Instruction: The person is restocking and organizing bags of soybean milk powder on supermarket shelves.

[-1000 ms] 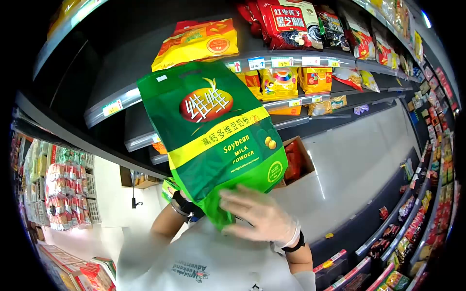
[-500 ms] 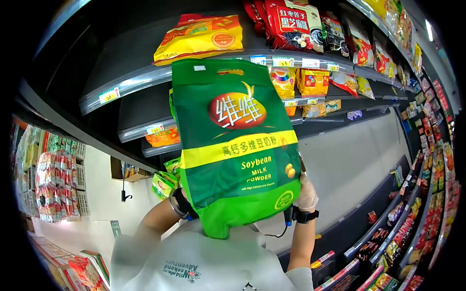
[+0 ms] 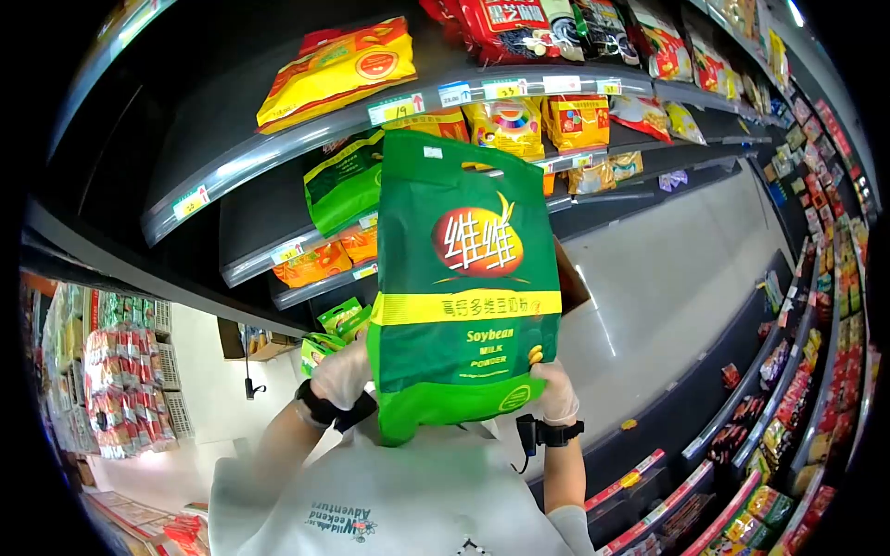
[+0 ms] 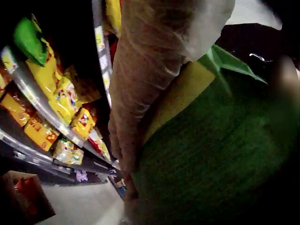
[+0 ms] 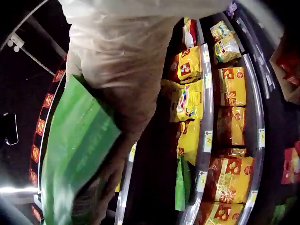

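Observation:
A large green bag of soybean milk powder is held upright in front of the chest, its printed front facing the head camera. The gloved left hand grips its lower left edge, with the fingers hidden behind it. At the lower right corner the gloved right hand holds the bag, thumb at the front edge. In the left wrist view the left hand lies along the green bag. The right wrist view has the right hand against the bag's green side.
Shelves ahead carry a yellow bag, red bags and smaller yellow packs. Another green bag lies on the shelf behind the held one. An open carton is partly hidden behind the held bag. Hanging packets stand at left.
The bag has moved right and turned more upright. The right hand has gone from the bag's lower front to its right edge. The left hand, hidden earlier, now shows at the left edge.

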Demonstrator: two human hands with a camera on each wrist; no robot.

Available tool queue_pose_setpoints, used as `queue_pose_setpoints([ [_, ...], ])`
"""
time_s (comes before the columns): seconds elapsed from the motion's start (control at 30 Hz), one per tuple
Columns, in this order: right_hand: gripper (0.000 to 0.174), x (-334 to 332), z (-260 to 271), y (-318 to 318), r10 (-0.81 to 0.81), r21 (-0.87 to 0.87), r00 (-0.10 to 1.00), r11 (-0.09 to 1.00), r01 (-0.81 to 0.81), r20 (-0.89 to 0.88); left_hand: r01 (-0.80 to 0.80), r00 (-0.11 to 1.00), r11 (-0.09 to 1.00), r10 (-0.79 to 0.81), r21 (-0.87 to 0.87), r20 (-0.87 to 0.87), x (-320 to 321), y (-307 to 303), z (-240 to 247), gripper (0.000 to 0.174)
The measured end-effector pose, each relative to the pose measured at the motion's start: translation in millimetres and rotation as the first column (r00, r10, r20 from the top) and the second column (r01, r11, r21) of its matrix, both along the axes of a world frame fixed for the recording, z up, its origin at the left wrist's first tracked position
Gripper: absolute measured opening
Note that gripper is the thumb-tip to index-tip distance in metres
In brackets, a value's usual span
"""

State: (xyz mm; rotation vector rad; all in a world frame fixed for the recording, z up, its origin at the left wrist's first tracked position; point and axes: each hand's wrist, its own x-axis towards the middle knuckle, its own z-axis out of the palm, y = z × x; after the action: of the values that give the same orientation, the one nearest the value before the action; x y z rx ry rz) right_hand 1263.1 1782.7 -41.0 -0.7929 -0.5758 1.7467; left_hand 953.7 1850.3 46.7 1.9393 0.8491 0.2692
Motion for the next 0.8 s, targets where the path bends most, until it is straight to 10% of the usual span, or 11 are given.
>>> queue_pose_setpoints([
  [0.07, 0.040, 1.5, -14.6, -14.3, -0.078, 0.178, 0.878, 0.984, -0.009, 0.472, -0.236, 0.943, 0.953, 0.272, -0.192, 0.192, 14.7, -9.9, 37.0, 0.066],
  [0.13, 0.031, -12.3, 36.4, -13.7, -0.092, -0.019, 0.967, 0.995, 0.100, 0.238, -0.168, 0.589, 0.114, 0.808, -0.979, -0.007, 19.3, 13.4, -15.4, 0.078],
  [0.27, 0.030, -16.5, 46.5, -22.0, -0.051, -0.129, 0.995, 0.990, 0.062, 0.091, 0.043, 0.551, 0.239, 0.804, -0.970, 0.223, 8.3, -5.1, -41.9, 0.080],
  [0.33, 0.028, -20.3, 45.9, -23.6, -0.133, -0.153, 0.979, 0.976, 0.157, 0.157, -0.213, 0.670, 0.468, 0.709, -0.858, 0.220, 11.9, -11.8, -45.0, 0.088],
  [0.5, 0.038, -6.9, 40.5, -27.6, -0.090, -0.065, 0.955, 0.992, 0.113, 0.284, -0.301, 0.627, 0.306, 0.777, -0.903, 0.054, 14.7, -18.7, -12.4, 0.054],
  [0.63, 0.059, 5.4, 38.0, -51.3, -0.098, 0.031, 0.917, 0.995, 0.093, 0.387, -0.169, 0.594, 0.409, 0.768, -0.897, 0.238, 11.3, -37.5, 6.0, 0.057],
  [0.7, 0.044, 11.0, 32.5, -64.8, -0.154, 0.044, 0.909, 0.988, 0.149, 0.386, -0.175, 0.636, 0.480, 0.722, -0.860, 0.274, 13.6, -46.6, 17.5, 0.055],
  [0.73, 0.029, 8.1, 34.2, -71.4, -0.275, 0.119, 0.878, 0.962, 0.248, 0.391, -0.172, 0.689, 0.541, 0.664, -0.823, 0.292, 16.2, -52.1, 25.1, 0.054],
  [0.8, 0.024, 31.8, 1.9, -84.1, -0.322, 0.352, 0.476, 0.936, 0.029, 0.818, -0.165, 0.851, 0.649, 0.474, -0.743, 0.225, 19.9, -54.5, 34.7, 0.047],
])
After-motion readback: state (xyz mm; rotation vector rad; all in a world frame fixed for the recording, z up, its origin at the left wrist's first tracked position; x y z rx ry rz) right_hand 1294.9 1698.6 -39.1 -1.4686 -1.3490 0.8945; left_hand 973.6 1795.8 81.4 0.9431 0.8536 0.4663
